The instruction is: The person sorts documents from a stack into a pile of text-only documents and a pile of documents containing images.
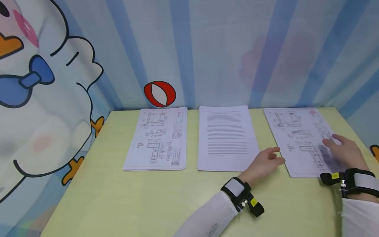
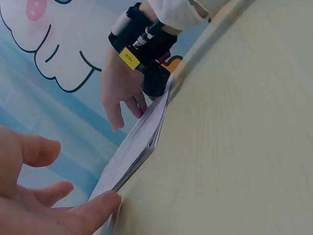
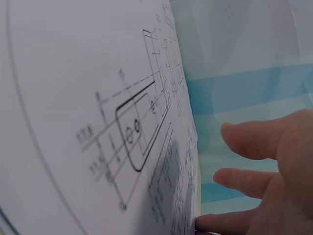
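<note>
A stack of drawing sheets (image 1: 299,140), printed with technical outlines, lies at the right of the table. My left hand (image 1: 263,164) is at its left edge, thumb and fingers apart with nothing between them. The left wrist view shows a fingertip of this hand (image 2: 49,210) right by the stack's edge (image 2: 139,139). Over the stack's right side is my right hand (image 1: 347,151), fingers extended and casting a shadow on the top sheet. In the right wrist view, the fingers (image 3: 244,183) are spread, the lowest one reaching the paper's edge.
A paper stack with lines of text (image 1: 226,138) lies in the middle, partly behind the left hand. Farther left is another stack of drawings (image 1: 160,140). The pale yellow table (image 1: 118,200) ends at a striped curtain (image 1: 213,56) with cartoon figures.
</note>
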Demonstrator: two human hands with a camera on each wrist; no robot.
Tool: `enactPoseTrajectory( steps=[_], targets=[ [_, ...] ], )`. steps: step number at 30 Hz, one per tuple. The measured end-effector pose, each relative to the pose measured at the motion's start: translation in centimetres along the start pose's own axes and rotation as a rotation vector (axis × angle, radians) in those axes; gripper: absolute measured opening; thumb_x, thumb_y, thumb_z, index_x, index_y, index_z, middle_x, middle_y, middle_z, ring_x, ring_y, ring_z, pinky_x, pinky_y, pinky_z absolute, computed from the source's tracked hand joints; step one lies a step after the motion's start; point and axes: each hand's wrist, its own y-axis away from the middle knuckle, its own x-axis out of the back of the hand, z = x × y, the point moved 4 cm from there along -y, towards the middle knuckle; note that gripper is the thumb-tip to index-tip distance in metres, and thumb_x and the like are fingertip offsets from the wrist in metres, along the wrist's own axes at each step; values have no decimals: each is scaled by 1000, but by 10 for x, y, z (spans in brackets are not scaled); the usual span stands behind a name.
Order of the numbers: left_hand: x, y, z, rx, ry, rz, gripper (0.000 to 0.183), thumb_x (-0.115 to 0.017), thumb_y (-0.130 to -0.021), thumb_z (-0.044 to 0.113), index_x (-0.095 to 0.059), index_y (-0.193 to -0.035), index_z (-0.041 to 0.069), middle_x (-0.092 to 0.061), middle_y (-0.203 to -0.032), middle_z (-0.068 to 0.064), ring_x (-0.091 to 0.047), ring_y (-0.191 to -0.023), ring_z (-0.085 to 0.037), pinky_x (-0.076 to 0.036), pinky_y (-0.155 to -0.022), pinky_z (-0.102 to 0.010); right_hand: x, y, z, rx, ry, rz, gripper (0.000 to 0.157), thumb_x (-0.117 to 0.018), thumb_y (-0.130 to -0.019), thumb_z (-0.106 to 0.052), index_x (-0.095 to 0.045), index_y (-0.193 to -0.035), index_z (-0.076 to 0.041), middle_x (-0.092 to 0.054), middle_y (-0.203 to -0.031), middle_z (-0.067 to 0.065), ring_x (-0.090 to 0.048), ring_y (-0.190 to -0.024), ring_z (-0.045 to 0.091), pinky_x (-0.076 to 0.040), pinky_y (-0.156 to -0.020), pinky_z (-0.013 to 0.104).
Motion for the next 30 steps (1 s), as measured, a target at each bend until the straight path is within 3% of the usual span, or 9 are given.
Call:
enactPoseTrajectory(
  steps=[7,12,24,30],
  targets=[
    [-14,-7,1,92,457,100,53,-60,-79,17,-45,-129,15,-59,-102,2,-55,-88,-12,-47,-80,-29,0,8,-6,15,40,21,76,-28,-94,-49,-5,-140,7,-19,-134,44,-34,-108,53,-36,-85,62],
    [-14,-9,-2,115,621,122,50,-58,-80,10,-45,-129,9,-59,-100,-7,-56,-92,-18,-48,-85,-35,-1,12,-11,29,72,12,75,-30,-94,-47,-8,-139,9,-29,-127,44,-45,-93,44,-41,-76,56],
    [-17,-18,-9,132,711,65,55,-57,-83,9,-37,-134,3,-57,-99,-11,-56,-89,-22,-49,-83,-37,0,18,-13,127,206,-15,72,-31,-94,-46,-20,-135,12,-34,-125,44,-45,-96,48,-40,-73,54],
    [-15,-19,-10,61,683,8,38,-53,-87,11,-48,-124,5,-61,-103,-8,-58,-92,-19,-48,-82,-37,-5,23,-27,148,183,6,70,-32,-95,-45,-24,-135,12,-38,-123,43,-47,-97,48,-42,-67,50]
  ],
)
